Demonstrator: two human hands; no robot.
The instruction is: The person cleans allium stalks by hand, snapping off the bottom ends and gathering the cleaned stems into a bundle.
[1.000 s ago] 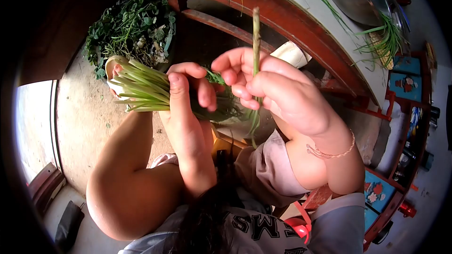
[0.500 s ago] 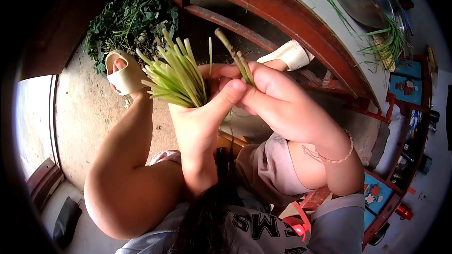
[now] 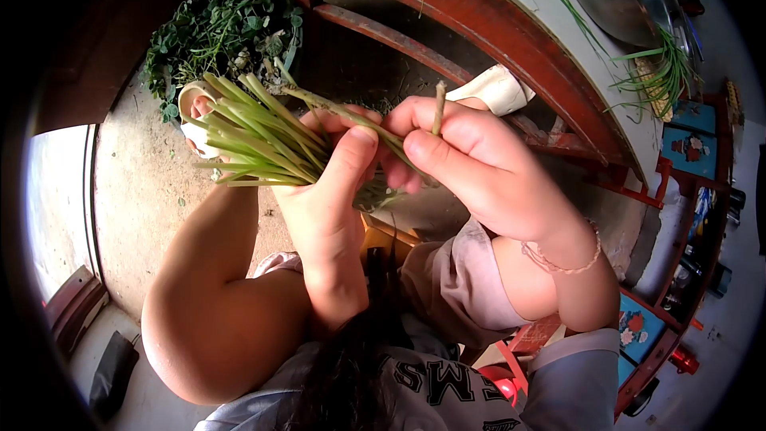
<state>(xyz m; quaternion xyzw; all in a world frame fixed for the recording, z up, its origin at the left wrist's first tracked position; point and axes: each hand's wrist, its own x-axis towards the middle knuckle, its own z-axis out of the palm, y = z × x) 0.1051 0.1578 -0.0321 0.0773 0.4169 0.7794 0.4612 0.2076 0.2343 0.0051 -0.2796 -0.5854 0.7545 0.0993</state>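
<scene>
My left hand (image 3: 319, 175) is closed around a bunch of green stems (image 3: 259, 136), whose pale cut ends fan out to the left. Between thumb and fingers, my right hand (image 3: 479, 160) pinches a thin brownish stalk (image 3: 323, 102) that slants across in front of my left fingertips. A short stub (image 3: 440, 108) of stalk stands up from between my right thumb and forefinger. Both hands are close together above the lap, and the lower ends of the stems are mostly hidden behind them.
Leafy greens (image 3: 223, 40) fill a container at the upper left. A red-edged table (image 3: 495, 20) at the upper right bears a metal basin (image 3: 610, 0), green blades (image 3: 666, 72) and a corn cob (image 3: 650, 84). A pale slipper (image 3: 499, 89) lies under the table's edge.
My left hand first turned the bunch upright, then tilted it back to the left. The stalk in my right hand went from upright to slanting left, beside the bunch.
</scene>
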